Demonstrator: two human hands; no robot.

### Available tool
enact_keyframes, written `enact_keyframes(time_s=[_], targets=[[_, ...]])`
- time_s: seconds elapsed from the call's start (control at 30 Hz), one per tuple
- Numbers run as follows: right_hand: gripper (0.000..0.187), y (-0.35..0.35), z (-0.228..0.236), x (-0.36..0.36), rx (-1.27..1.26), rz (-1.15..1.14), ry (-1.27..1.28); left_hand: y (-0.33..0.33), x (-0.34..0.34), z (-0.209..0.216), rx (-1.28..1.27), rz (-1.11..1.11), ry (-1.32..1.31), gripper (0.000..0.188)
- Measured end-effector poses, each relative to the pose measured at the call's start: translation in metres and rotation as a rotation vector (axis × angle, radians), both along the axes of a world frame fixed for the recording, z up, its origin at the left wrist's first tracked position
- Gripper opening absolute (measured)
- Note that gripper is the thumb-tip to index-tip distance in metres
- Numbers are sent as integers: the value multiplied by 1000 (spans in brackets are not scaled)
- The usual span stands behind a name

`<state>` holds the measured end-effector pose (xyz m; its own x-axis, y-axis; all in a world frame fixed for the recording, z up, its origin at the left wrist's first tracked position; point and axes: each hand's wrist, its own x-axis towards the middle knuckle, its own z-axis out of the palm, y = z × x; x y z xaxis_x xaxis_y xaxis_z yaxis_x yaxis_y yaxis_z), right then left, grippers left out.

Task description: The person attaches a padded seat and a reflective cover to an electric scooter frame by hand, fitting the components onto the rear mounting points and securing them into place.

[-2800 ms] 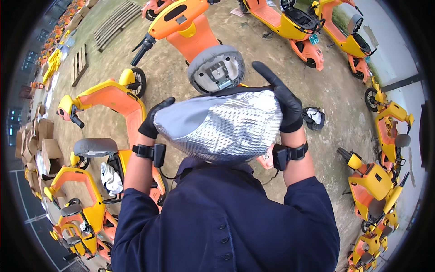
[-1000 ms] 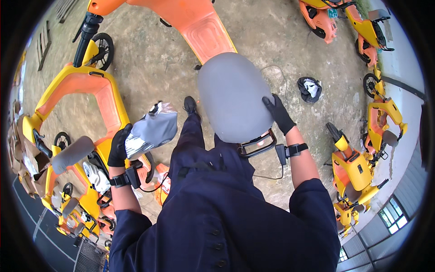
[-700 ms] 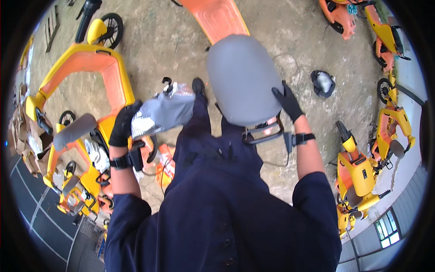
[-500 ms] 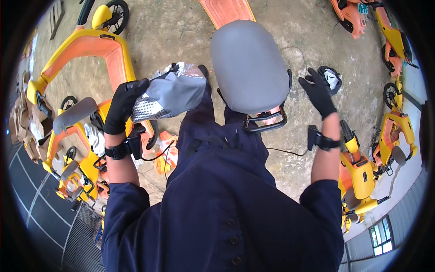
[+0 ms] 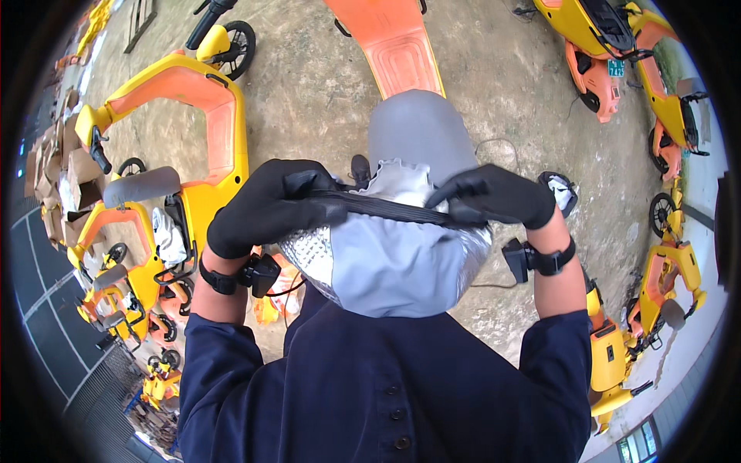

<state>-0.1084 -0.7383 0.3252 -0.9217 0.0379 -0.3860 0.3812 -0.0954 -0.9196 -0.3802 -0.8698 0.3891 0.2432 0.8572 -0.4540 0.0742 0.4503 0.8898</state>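
A grey seat cover (image 5: pixel 394 266) with a black elastic edge and shiny silver sides hangs in front of my chest. My left hand (image 5: pixel 282 204), in a black glove, is closed on the left end of its elastic edge, thumb along the band. At the band's right end, my gloved right hand (image 5: pixel 494 194) pinches the edge with bent fingers, slightly blurred. Just beyond the cover is the rounded grey seat (image 5: pixel 421 127) of a scooter; the cover hides its near part. The scooter's orange footboard (image 5: pixel 397 58) extends away from me.
A yellow and orange scooter (image 5: pixel 231 139) stands close on my left, with several more behind it. Others line the right side, including a yellow one (image 5: pixel 610 355) by my right elbow. A dark bundle with white cloth (image 5: pixel 562 193) lies on the concrete floor.
The cover has come from the left to the middle, nearer my body, with its elastic edge now stretched between my hands. My right hand, formerly spread and holding nothing, has moved inward onto the edge.
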Motion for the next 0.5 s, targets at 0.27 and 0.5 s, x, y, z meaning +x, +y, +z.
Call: enact_keyframes(time_s=[0.27,0.5], targets=[[30,13,-6,32,108,-198,-153,6,-10,-107,-126,-128,-63,22],[32,47,-98,38,34,-410,-508,15,12,-226,-271,4,-168,32]])
